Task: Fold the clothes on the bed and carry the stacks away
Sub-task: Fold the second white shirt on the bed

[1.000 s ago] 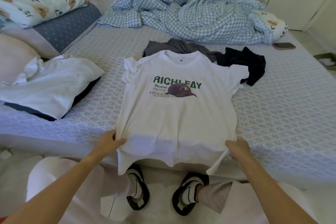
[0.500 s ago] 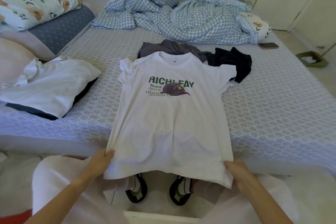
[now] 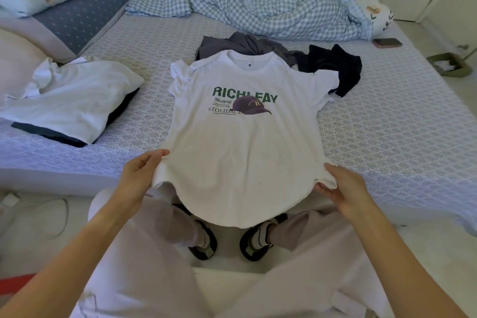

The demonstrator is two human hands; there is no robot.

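The white T-shirt (image 3: 245, 142) lies print-up on the bed (image 3: 387, 137), its hem hanging over the near edge. The left hand (image 3: 140, 175) and right hand (image 3: 343, 188) each grip a hem corner. Folding looks barely begun; next, likely, the hem goes up toward the collar, with the dark clothes (image 3: 333, 70) behind waiting.

Soft, even daylight, bright with faint shadows and a bluish cast. Wide-angle bending at the edges; arms nearest the camera slightly blurred.

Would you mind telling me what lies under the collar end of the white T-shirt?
A grey garment and a black garment stick out from beneath the white T-shirt. How far they extend under it, and whether anything else lies there, is covered.
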